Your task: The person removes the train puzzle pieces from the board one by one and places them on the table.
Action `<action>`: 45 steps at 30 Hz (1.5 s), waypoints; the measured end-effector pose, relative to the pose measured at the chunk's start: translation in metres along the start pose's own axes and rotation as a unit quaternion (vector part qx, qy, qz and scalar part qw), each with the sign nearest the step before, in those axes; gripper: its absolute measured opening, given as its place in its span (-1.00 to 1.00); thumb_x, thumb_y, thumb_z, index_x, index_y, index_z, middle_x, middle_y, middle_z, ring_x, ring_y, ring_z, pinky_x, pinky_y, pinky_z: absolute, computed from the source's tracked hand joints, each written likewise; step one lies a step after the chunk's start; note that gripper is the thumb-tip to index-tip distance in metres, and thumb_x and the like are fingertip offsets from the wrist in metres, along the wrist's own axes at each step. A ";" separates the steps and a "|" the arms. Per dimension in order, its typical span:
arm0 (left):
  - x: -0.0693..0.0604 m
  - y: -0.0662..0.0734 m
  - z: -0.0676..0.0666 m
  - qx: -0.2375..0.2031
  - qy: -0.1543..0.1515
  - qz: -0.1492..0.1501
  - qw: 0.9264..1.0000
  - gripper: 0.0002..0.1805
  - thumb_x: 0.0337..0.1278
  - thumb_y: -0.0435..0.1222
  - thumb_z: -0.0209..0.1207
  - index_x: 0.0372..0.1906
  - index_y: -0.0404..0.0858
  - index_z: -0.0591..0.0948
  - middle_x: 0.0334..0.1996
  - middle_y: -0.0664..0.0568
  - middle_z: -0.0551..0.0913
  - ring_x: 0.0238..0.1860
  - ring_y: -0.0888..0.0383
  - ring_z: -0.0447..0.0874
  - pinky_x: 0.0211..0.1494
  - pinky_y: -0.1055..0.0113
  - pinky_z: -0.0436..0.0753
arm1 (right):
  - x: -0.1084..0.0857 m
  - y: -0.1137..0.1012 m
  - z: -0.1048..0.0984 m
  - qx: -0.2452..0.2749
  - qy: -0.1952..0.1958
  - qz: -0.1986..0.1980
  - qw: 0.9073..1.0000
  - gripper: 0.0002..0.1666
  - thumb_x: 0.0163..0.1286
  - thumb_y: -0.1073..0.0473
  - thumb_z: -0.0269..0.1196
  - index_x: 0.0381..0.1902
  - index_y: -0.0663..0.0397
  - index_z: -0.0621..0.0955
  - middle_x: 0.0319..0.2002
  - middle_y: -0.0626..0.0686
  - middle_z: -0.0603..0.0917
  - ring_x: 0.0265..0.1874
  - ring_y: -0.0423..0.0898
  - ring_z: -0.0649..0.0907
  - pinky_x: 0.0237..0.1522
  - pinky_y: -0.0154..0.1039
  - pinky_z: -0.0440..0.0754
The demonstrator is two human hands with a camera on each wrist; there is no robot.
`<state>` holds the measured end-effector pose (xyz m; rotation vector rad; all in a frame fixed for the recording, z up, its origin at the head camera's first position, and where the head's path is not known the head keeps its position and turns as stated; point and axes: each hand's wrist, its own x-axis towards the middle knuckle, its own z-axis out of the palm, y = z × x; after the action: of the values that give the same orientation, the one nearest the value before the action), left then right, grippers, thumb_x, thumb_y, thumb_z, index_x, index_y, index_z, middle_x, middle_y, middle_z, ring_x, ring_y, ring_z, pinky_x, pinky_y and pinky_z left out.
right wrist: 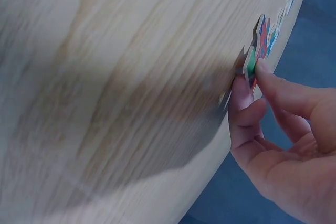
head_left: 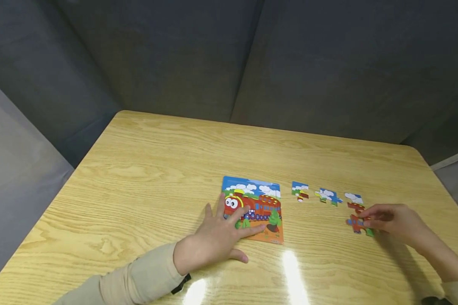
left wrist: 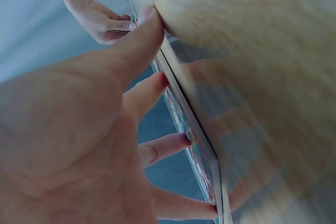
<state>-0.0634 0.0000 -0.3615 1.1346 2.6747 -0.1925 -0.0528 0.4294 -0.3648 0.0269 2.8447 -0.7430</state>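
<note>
A square jigsaw puzzle [head_left: 261,191] with a red cartoon train lies flat on the table. My left hand [head_left: 217,237] rests on its lower left part with fingers spread and straight, and the thumb lies off the near edge. In the left wrist view the fingertips [left wrist: 181,139] touch the puzzle along its edge. Over to the right, my right hand [head_left: 395,222] pinches a red and green puzzle piece [head_left: 356,223] between thumb and fingers. The right wrist view shows this piece's green corner [right wrist: 251,62] tilted up from the wood.
Between the puzzle and my right hand lie loose pieces: one with a yellow and red part [head_left: 300,190], one with clouds [head_left: 329,196], and a cloud-and-red one [head_left: 354,201] just beyond the fingers. The wooden table [head_left: 156,169] ends at dark grey partitions [head_left: 191,59].
</note>
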 end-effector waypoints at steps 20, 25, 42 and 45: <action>0.001 -0.001 0.000 -0.009 -0.004 0.005 1.000 -0.14 0.03 0.40 -0.02 0.49 0.51 -0.01 0.53 0.10 0.08 0.40 -0.51 -0.02 0.20 -0.31 0.38 | 0.000 -0.003 0.002 -0.016 0.021 -0.009 1.000 -0.85 0.24 0.31 0.37 -0.22 0.20 0.71 -0.30 0.07 0.69 -0.43 -0.39 0.58 -0.51 -0.30 0.58; 0.000 -0.004 -0.001 -0.027 -0.007 0.013 1.000 -0.15 0.05 0.36 0.02 0.49 0.50 0.01 0.53 0.10 0.07 0.41 -0.51 -0.05 0.22 -0.31 0.36 | -0.003 -0.015 0.001 -0.022 0.042 -0.049 0.998 -0.85 0.20 0.34 0.39 -0.23 0.18 0.71 -0.30 0.08 0.69 -0.43 -0.37 0.59 -0.52 -0.31 0.58; -0.013 -0.008 -0.003 -0.088 0.013 0.042 0.995 -0.21 0.12 0.29 0.02 0.50 0.39 0.12 0.55 0.02 0.00 0.41 -0.54 -0.13 0.23 -0.34 0.33 | 0.036 -0.125 0.046 0.125 -0.003 -0.141 0.982 -0.77 0.20 0.50 0.33 -0.16 0.32 0.66 -0.28 0.12 0.71 -0.37 -0.12 0.67 -0.35 -0.30 0.65; -0.016 -0.007 -0.005 -0.097 0.013 0.044 0.994 -0.22 0.13 0.28 0.03 0.50 0.37 0.14 0.55 0.01 0.00 0.41 -0.54 -0.14 0.23 -0.34 0.31 | 0.045 -0.145 0.056 0.162 -0.033 -0.136 0.977 -0.76 0.22 0.55 0.28 -0.14 0.37 0.64 -0.25 0.18 0.70 -0.33 -0.03 0.69 -0.31 -0.26 0.67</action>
<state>-0.0584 -0.0148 -0.3528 1.1970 2.5908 0.0955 -0.0963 0.2738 -0.3518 -0.3379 2.6625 -1.2331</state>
